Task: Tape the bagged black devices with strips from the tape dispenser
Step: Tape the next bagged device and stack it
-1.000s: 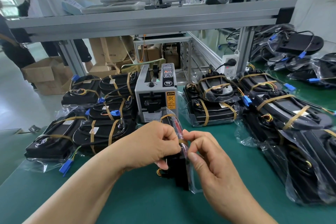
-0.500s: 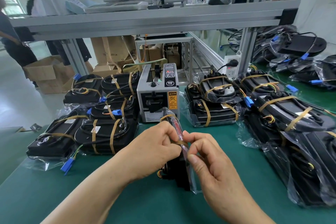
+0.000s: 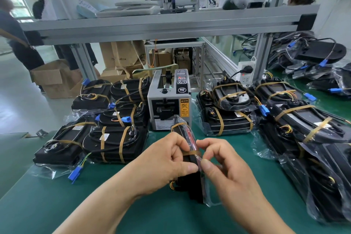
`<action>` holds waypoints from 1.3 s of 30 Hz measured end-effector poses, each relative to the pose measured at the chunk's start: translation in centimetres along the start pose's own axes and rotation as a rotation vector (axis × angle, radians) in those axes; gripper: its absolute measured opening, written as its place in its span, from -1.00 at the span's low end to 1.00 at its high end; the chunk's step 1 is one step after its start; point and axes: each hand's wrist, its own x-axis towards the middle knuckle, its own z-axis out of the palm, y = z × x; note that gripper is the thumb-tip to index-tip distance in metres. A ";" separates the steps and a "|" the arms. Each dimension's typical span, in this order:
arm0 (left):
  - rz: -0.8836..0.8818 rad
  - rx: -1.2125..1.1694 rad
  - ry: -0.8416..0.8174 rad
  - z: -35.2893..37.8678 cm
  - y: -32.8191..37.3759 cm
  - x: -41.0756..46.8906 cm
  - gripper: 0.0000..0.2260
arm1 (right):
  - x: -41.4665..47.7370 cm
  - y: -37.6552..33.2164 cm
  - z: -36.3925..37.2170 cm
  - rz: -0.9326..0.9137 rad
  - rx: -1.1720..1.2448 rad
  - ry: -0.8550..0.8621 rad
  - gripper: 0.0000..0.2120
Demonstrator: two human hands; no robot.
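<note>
Where the hands meet: a bagged black device (image 3: 190,184) is held on edge on the green table mat (image 3: 133,205), directly in front of the tape dispenser (image 3: 169,100), on the wearer's side of it.
Tape strip: a brown tape strip (image 3: 191,153) is laid across the device's upper edge between the two hands. Another brown band is noted round the end nearest the dispenser.
Left hand: the left hand (image 3: 167,161) is wrapped round the device's left side. Its fingers are curled and pressed together over the strip's left end, and the thumb is laid along the edge.
Right hand: the right hand (image 3: 226,165) is set against the right side. The strip is pinched at the bag edge between thumb and bent forefinger. The other fingers are loosely curled.
Dispenser: grey, upright, with a caution label on its front. Its outlet cannot be made out.
Left of dispenser: taped devices (image 3: 115,142) are stacked, with blue connectors (image 3: 75,174) trailing.
Right of dispenser: more banded devices (image 3: 228,119) are piled in clear bags.
Behind dispenser: an aluminium frame shelf (image 3: 161,23) is seen, with a white socket block (image 3: 246,73) to the right rear and cardboard boxes (image 3: 55,80) to the left rear.
</note>
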 end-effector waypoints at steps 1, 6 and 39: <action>-0.004 -0.001 0.002 0.0 0.0 0.0 -0.65 | 0.9 -0.3 -0.2 0.045 -0.006 0.053 -0.95; -0.010 0.028 0.012 -0.1 0.2 -0.1 -0.68 | 7.6 -1.6 0.0 0.160 -0.408 0.099 -0.82; -0.601 -1.101 0.711 -4.3 -3.3 15.0 -0.73 | 11.8 2.5 1.6 0.271 -0.473 0.010 -0.76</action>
